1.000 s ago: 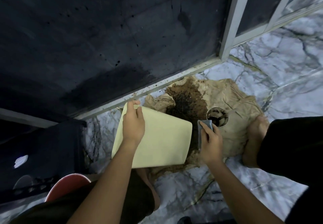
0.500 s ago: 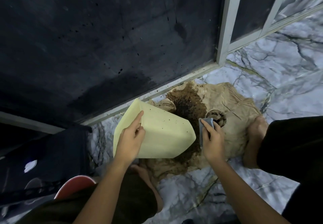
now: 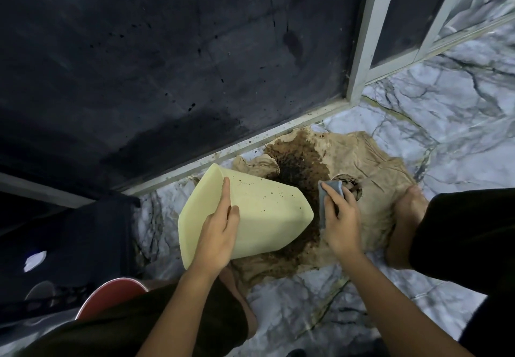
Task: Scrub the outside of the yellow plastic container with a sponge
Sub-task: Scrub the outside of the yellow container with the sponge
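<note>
The yellow plastic container [image 3: 267, 212] lies tilted on its side above the floor, its base pointing right, with small dark specks on its upper face. My left hand [image 3: 218, 231] grips it over the near side, index finger stretched along the top. My right hand [image 3: 341, 217] holds a grey sponge [image 3: 327, 192] just right of the container's base, a small gap apart from it.
A wet brown cloth [image 3: 370, 161] with a dark dirt stain and a round drain hole [image 3: 352, 186] lies on the marble floor [image 3: 446, 106]. A dark wall and white window frame [image 3: 362, 58] stand behind. My bare right foot [image 3: 404, 217] rests on the cloth. A red round object [image 3: 111, 292] is at lower left.
The container has been turned in my left hand so a speckled face and a corner of the base show. My left hand shifted its grip; my right hand with the sponge stayed by the base.
</note>
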